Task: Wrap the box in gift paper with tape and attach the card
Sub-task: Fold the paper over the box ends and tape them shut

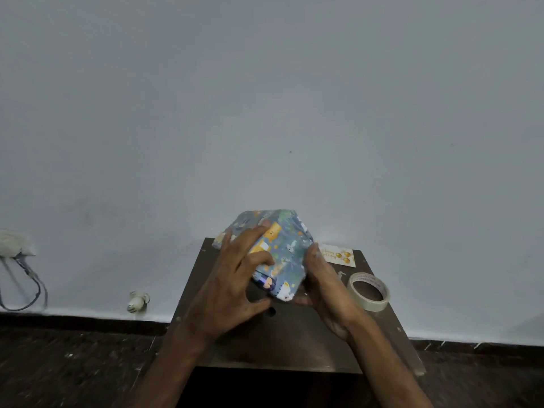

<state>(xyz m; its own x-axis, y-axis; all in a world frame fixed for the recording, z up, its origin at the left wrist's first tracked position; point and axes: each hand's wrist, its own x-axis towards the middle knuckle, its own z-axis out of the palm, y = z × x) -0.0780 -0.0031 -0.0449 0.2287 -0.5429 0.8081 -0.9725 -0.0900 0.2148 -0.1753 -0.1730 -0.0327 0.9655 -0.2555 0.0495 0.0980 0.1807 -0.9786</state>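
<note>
The box (282, 245), covered in blue gift paper with cartoon animals, is tilted up above the small dark table (282, 343). My left hand (232, 278) lies over its left face, fingers spread and thumb hooked against the paper. My right hand (322, 284) grips the box's right side and lower corner from beneath. A white card (338, 254) with gold balloons lies flat at the table's far right, partly hidden by my right hand. The roll of beige tape (369, 291) rests on the table's right edge.
A pale wall rises right behind the table. On the dark floor by the wall lie a small white object (137, 301) and, far left, a whitish bag (14, 245) with a cord. The table's near half is bare.
</note>
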